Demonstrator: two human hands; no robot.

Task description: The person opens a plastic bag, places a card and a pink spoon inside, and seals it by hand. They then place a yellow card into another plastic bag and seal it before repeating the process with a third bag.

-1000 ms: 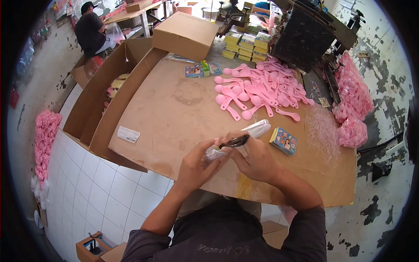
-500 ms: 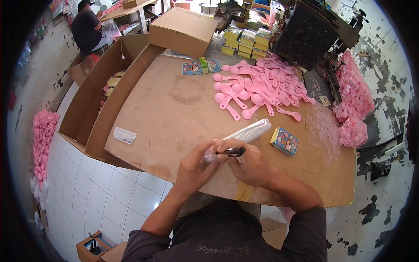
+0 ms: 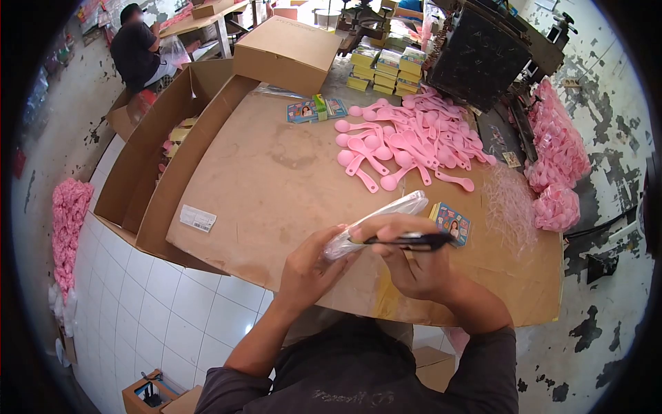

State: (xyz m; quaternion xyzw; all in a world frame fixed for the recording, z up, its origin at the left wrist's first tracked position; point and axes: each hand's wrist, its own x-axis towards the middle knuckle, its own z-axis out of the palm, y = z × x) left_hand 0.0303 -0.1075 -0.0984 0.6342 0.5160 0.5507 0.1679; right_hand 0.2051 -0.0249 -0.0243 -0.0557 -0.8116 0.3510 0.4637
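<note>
The left hand (image 3: 309, 265) is closed on the near end of a clear plastic bundle (image 3: 405, 204), which slants from it toward two o'clock above the cardboard-covered tabletop (image 3: 255, 186). The right hand (image 3: 416, 265) grips a slim black tool (image 3: 431, 241), blurred, its thicker end toward three o'clock; the fingers overlap the bundle in view, and contact there cannot be confirmed. A picture-card stack (image 3: 453, 224) sits just beside the right hand at one o'clock. Piled pink measuring spoons (image 3: 407, 141) lie at its twelve o'clock. A printed label (image 3: 198, 218) lies at the left hand's ten o'clock.
</note>
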